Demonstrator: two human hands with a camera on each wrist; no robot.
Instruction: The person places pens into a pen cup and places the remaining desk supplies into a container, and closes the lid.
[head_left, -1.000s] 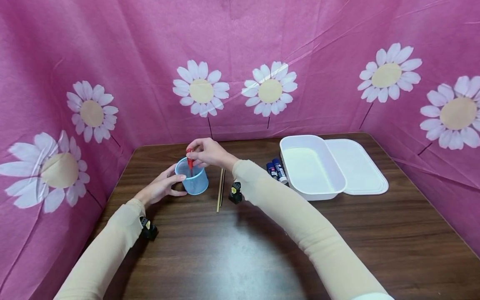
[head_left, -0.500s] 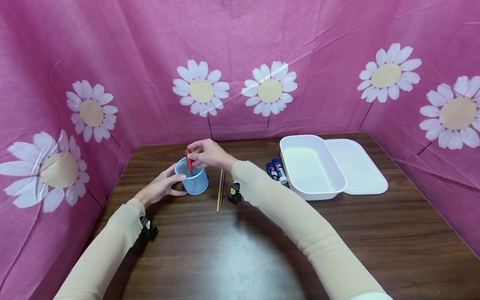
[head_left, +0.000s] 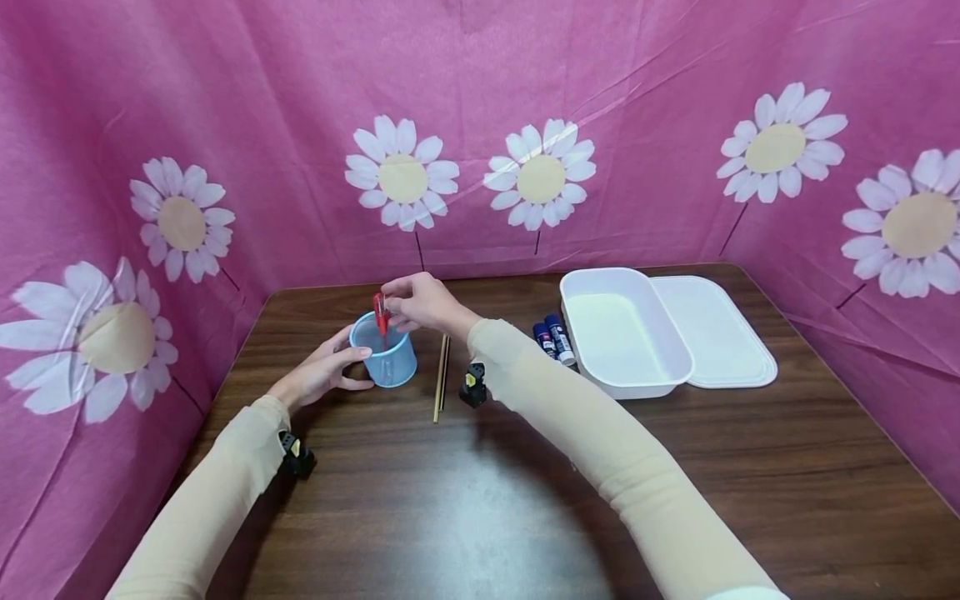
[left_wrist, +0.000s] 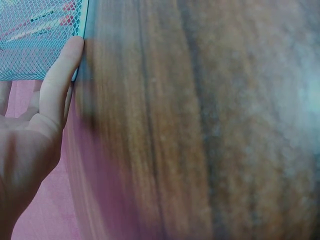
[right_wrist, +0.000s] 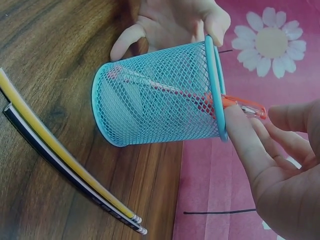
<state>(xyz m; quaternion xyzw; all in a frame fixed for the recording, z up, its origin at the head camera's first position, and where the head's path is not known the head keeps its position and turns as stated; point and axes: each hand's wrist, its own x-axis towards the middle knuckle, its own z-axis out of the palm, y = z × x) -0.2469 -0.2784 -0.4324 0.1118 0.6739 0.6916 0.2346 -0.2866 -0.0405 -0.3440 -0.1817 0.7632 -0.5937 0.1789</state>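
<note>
A light-blue mesh pen cup [head_left: 393,367] stands upright on the table at the left. My left hand [head_left: 322,375] holds its left side, the thumb near the rim; the left wrist view shows this hand [left_wrist: 45,115] against the mesh [left_wrist: 35,45]. My right hand [head_left: 427,302] is over the opening, its fingertips on a red pen [head_left: 380,310]. In the right wrist view, the pen [right_wrist: 245,106] sticks out past the rim between the thumb and fingers of that hand [right_wrist: 280,165]. Slim red and whitish shapes show through the mesh.
Two pencils [head_left: 440,379], yellow and dark, lie right of the cup. Two blue-capped glue sticks [head_left: 555,337] lie beside a white plastic box [head_left: 671,362], with its white lid [head_left: 727,342] at the right. A pink flowered cloth [head_left: 465,83] surrounds the wooden table [head_left: 420,500].
My right hand has shifted slightly up and right, and the red pen's top has tilted more upright. The left hand stays on the cup.
</note>
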